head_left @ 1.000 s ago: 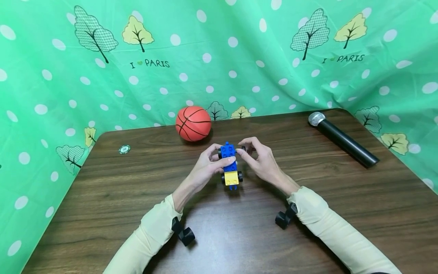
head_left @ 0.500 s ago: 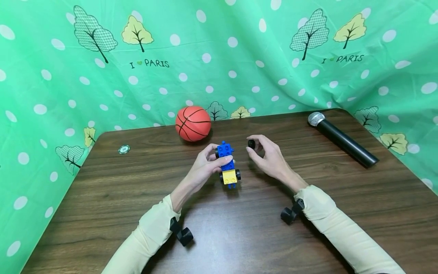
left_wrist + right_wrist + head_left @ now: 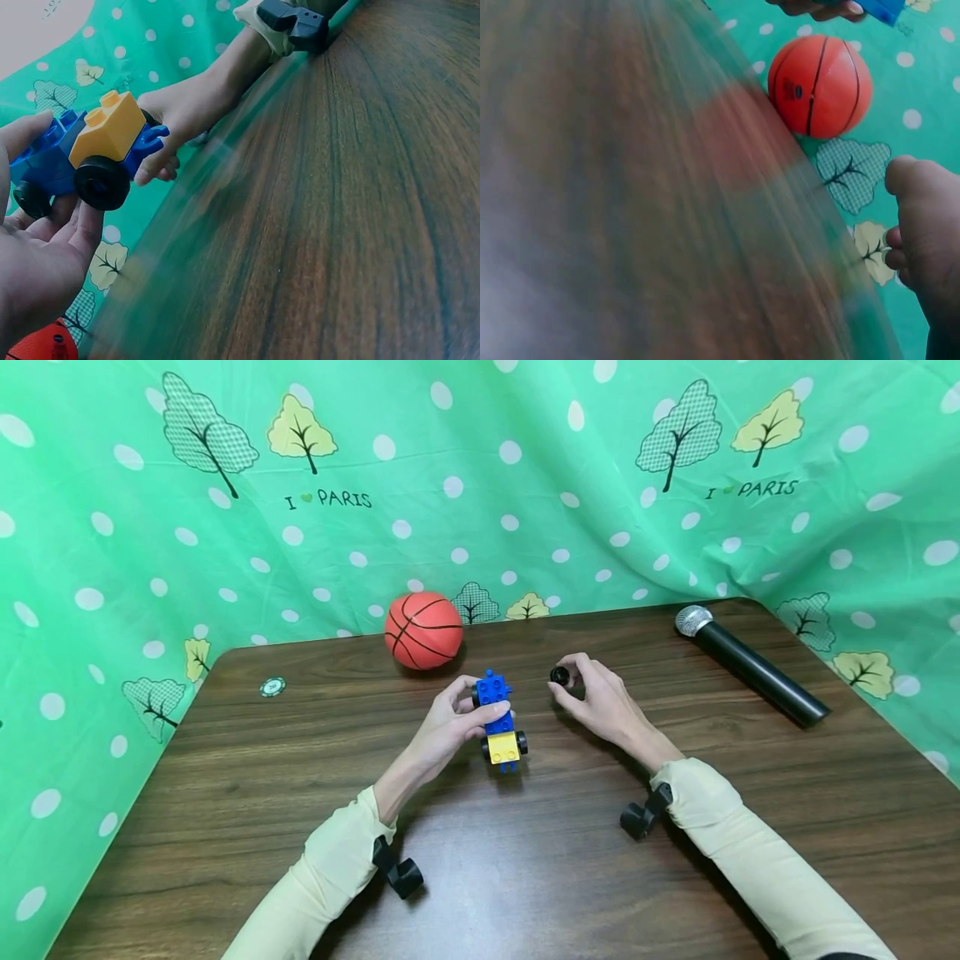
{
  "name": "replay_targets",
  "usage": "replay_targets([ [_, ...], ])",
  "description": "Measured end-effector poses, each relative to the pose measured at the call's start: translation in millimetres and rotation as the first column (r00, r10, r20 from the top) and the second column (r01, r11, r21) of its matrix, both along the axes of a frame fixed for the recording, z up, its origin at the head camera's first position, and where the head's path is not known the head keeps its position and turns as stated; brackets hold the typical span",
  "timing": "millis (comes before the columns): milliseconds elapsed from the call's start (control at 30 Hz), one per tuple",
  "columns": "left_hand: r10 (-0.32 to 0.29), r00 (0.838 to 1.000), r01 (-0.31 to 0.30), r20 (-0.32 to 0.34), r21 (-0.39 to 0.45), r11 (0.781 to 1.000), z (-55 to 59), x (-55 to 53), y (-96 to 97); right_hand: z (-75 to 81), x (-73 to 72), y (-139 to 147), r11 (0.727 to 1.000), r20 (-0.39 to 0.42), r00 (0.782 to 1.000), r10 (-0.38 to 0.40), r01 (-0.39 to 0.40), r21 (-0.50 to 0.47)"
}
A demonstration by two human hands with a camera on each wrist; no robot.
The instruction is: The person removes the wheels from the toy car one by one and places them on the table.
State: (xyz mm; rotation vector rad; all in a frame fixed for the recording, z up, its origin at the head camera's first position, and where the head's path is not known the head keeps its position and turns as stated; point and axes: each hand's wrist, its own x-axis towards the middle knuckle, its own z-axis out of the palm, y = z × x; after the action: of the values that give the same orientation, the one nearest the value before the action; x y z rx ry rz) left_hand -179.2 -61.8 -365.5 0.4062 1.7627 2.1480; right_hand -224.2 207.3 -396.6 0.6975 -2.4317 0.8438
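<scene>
My left hand (image 3: 441,722) grips a toy car (image 3: 504,747) built of blue and yellow bricks, thumb on top and fingers beneath. Black wheels sit on its left side and at the right of its yellow end; at the right of the far end a bare blue axle stub (image 3: 511,690) sticks out. Off to the car's right, apart from it, my right hand (image 3: 606,700) pinches a loose black wheel (image 3: 559,676) between thumb and fingers. The left wrist view shows the car's yellow sloped brick (image 3: 109,131) close up. In the right wrist view the wheel is hidden.
A small red basketball (image 3: 423,631) rests at the table's back edge, beyond the car. At the back right lies a black microphone (image 3: 757,668) with a silver head. A green-and-white chip (image 3: 273,687) lies far left on the brown wooden table (image 3: 262,793). Behind hangs a green dotted curtain (image 3: 480,485).
My right hand has pulled away from the car to the right, and the wheel has come off with it. The left hand and car have shifted slightly left.
</scene>
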Motion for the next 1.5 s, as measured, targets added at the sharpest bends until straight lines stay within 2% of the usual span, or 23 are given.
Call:
replay_targets([
  [267,0.004,1.000,-0.004,0.009,0.013,1.000,-0.6,0.2,1.3,-3.9,-11.6,9,0.994,0.073,0.994,-0.079,0.072,0.086],
  [700,0.004,1.000,-0.004,0.000,-0.020,1.000,-0.8,0.2,0.4,-6.8,-22.5,9,0.981,0.142,0.980,-0.138,0.116,0.154],
  [900,0.006,1.000,-0.006,0.000,-0.026,1.000,-2.3,-0.6,0.7,-9.2,-24.8,10,0.977,0.149,0.976,-0.157,0.131,0.169],
  [1133,0.006,1.000,-0.006,-0.004,-0.022,1.000,-3.0,-0.7,0.9,-10.2,-25.0,10,0.975,0.151,0.975,-0.162,0.134,0.179],
  [1500,-0.003,1.000,0.003,-0.002,-0.005,1.000,-4.4,-1.3,0.8,-2.6,-13.9,8,0.979,0.226,0.959,-0.169,0.137,0.152],
])
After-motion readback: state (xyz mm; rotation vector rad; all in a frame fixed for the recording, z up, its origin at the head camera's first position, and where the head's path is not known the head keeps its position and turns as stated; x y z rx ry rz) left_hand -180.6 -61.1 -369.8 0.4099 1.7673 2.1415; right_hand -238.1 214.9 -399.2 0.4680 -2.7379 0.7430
